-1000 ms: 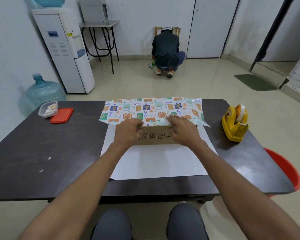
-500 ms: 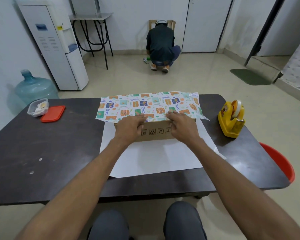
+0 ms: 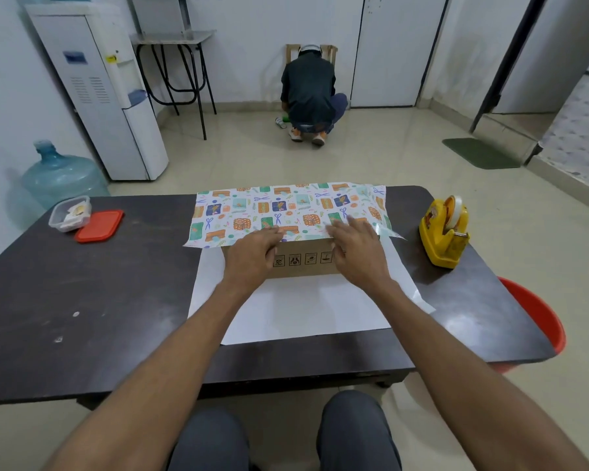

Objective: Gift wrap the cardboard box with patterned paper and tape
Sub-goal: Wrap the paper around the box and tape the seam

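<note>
I press my flat, open left hand [image 3: 252,256] and right hand [image 3: 356,253] on the patterned paper [image 3: 286,209] folded over the cardboard box [image 3: 303,261], near the table's [image 3: 82,300] far edge.

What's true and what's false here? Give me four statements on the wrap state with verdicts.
1. Both the left hand and the right hand press the patterned paper flat onto the cardboard box. True.
2. The tape dispenser sits left of the box. False: it stands to the right of the box, untouched.
3. The box's near side shows bare cardboard. True.
4. The red lid is on the plastic container. False: it lies beside the container on the table.
</note>
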